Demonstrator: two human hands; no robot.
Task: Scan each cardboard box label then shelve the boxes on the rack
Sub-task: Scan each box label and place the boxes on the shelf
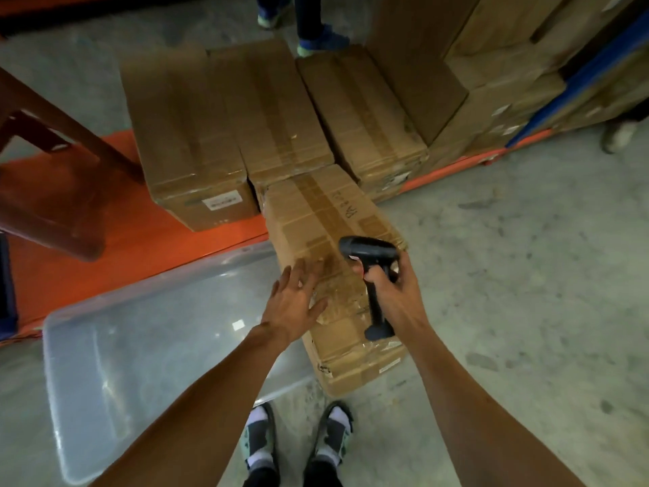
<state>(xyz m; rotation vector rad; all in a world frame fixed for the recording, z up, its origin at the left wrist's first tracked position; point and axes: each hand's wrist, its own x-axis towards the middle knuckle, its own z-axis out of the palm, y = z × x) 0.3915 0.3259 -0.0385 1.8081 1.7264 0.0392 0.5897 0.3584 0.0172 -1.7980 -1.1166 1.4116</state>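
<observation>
The box [326, 261] lies on the floor [526, 258], its far end against three boxes [274, 117] on the orange rack [147, 240]. A clear bin [140, 346] sits just left. The left hand [295, 304], fingers spread, is over the box; the right hand [389, 286] grips one black scanner [372, 272].
</observation>
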